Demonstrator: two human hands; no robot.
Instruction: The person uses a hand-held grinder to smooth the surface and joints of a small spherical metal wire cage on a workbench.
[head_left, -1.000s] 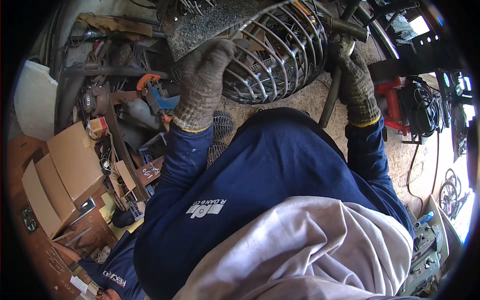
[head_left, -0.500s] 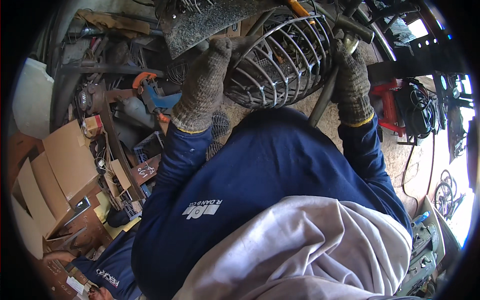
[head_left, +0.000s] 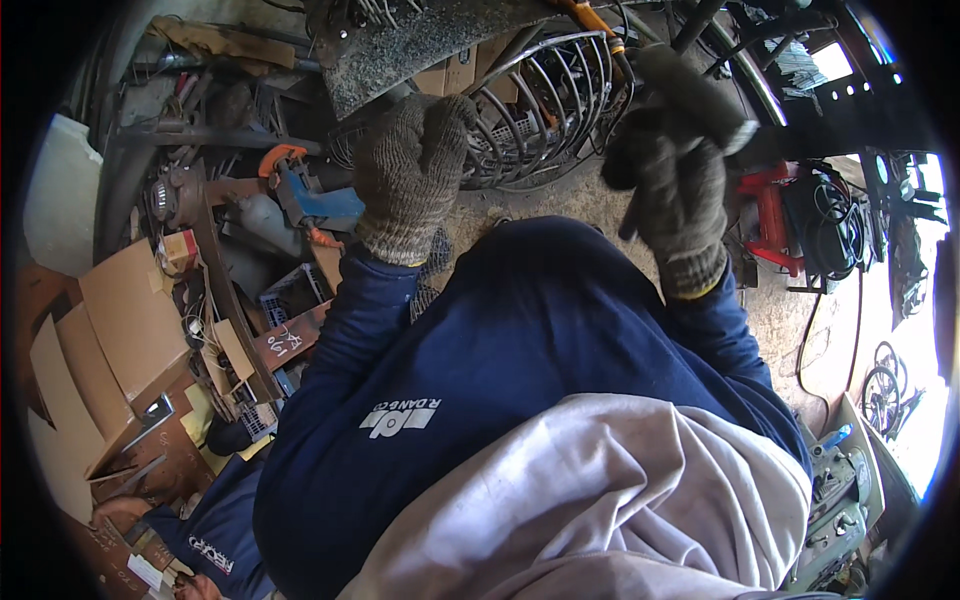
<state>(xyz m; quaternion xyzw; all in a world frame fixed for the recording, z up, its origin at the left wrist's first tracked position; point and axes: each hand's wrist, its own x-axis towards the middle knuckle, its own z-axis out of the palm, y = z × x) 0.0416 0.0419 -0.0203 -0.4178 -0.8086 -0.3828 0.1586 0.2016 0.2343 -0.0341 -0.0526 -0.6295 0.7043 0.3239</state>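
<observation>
Cardboard box (head_left: pixel 135 322), red stand (head_left: pixel 766 236), bicycle (head_left: pixel 883 392)

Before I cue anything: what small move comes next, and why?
I'd probably steady the metal cage with the left hand: it sits at the cage's left end, while the right hand grips a hammer, blurred and apart from the cage.

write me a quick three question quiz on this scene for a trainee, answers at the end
1. True or false: the left hand is bare.
2. Which tool is in the right hand? A) pliers B) hammer C) screwdriver
3. Which sits farther left in the picture: the open cardboard box or the barred metal frame?

Key
1. False; it is gloved.
2. B
3. The cardboard box.
</observation>
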